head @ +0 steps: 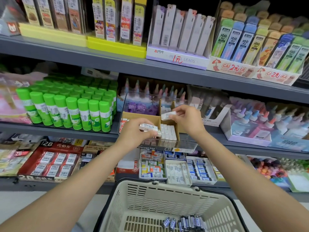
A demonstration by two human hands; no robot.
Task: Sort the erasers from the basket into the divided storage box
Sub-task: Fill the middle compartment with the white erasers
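Head view is looking at grey shelves (pixel 103 52) crowded with stationery, their far ends blurring at the picture's edges. Below, a cream basket (pixel 133 203) is filling the bottom of the picture, its near side cut off by the lower edge; a small heap of dark blue-wrapped erasers (pixel 185 222) is lying on its floor at the right, partly cut off too. Green glue sticks (pixel 70 106) are standing in rows on the middle shelf, left of a clear box (pixel 184 144) with cardboard dividers, which is sitting at the shelf's front edge. Its front label is reading "Storage box". White erasers (pixel 168 132) are standing packed in the front middle compartment; purple items in the back left compartment are too blurred to name, and the front left compartment is mostly hidden behind the left hand (pixel 133 133).

That hand is hovering over the box's front, fingers curled around a small stack of white erasers (pixel 149 128); how many it is gripping is hard to tell. The right hand (pixel 187 118) is raised over the middle of the box, pinching a single white eraser (pixel 168 115) between thumb and fingertips, tilted, above the divider. Print on its wrapper is too small to read. Both forearms are reaching up from the bottom corners.
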